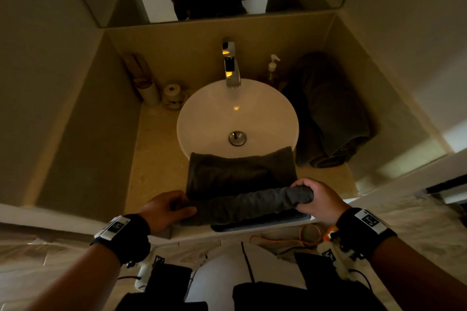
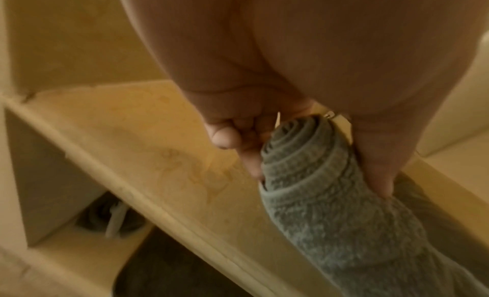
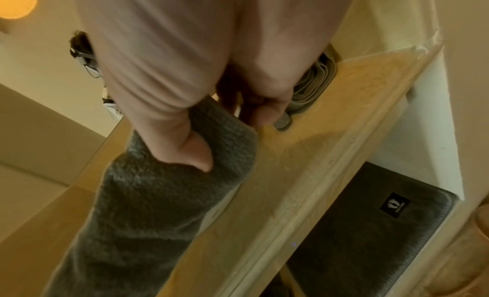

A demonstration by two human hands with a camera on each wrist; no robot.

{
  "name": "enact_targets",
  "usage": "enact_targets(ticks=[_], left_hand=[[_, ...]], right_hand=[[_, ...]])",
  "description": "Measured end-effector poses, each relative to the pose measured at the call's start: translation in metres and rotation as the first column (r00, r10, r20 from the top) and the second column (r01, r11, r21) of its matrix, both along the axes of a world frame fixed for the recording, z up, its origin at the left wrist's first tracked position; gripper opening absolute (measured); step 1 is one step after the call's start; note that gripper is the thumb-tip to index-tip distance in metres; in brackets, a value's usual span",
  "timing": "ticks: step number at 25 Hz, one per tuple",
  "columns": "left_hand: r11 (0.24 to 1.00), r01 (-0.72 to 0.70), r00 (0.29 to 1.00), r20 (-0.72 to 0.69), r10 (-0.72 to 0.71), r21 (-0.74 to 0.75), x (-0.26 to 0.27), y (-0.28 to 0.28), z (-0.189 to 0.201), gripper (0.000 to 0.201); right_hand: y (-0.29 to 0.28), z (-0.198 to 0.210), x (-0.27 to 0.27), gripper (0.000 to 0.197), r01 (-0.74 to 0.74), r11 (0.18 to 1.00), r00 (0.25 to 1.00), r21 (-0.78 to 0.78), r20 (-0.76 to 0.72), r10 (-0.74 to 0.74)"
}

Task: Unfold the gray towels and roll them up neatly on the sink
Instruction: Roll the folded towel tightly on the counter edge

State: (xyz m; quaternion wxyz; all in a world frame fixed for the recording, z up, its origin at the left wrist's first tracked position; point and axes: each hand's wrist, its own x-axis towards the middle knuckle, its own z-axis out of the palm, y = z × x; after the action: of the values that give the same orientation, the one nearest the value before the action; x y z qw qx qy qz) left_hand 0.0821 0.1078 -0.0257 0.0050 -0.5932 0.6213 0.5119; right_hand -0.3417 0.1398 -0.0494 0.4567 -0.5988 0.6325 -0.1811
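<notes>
Gray terry, half rolled: the towel (image 1: 242,184) lies on the desk (image 1: 156,159) in front of the sink (image 1: 202,118), far end draped over its rim. The left hand (image 1: 164,209) and right hand (image 1: 316,199) each grip an end of the roll. Further towels (image 1: 333,113) wait heaped right of the sink, whose bowl holds nothing

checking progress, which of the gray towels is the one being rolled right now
The gray towel at the counter's front edge, its rolled part gripped by the left hand and right hand. The other towels lie untouched right of the basin.
</notes>
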Motion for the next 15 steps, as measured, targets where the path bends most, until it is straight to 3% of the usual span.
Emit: enact_targets(ticks=[6, 9, 15], left_hand=[[0.988, 0.107, 0.994, 0.010, -0.109, 0.109, 0.0008, -0.0064, 0.0028, 0.067], [0.978, 0.188, 0.981, 0.036, -0.192, 0.094, -0.0038, -0.0036, 0.0025, 0.057], [0.997, 0.070, 0.992, -0.110, -0.065, 0.040, -0.0004, -0.0064, -0.0054, 0.051]], right_hand=[[-0.0030, 0.0036, -0.0002, 0.043, -0.053, 0.998, 0.999, -0.046, 0.003, 0.054], [-0.0014, 0.0057, 0.0000, 0.047, -0.101, 0.994, 0.994, -0.034, 0.024, 0.102], [0.0020, 0.0066, -0.0017, 0.048, 0.032, 0.994, 0.946, 0.104, 0.319, -0.063]])
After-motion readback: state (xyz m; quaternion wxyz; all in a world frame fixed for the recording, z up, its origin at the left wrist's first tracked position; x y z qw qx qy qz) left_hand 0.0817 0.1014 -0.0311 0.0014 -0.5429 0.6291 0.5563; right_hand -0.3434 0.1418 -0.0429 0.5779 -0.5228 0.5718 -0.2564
